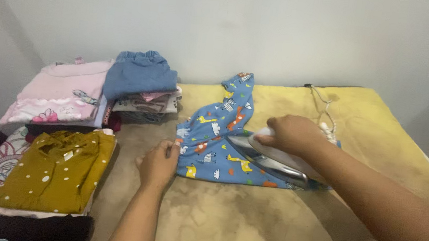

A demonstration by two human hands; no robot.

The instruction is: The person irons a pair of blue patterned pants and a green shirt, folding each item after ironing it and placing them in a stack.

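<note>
Past the yellow dotted top (55, 172) and folded pile (140, 88), the left hand (158, 163) pinches the blue animal cloth (218, 137) on the yellow mat (246, 221), while the right hand (291, 134) is closed around the iron (274, 162) on it.

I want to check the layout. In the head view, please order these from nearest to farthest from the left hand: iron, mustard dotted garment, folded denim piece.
From the left hand:
1. Mustard dotted garment, to its left.
2. Iron, to its right.
3. Folded denim piece, atop the back pile.
</note>
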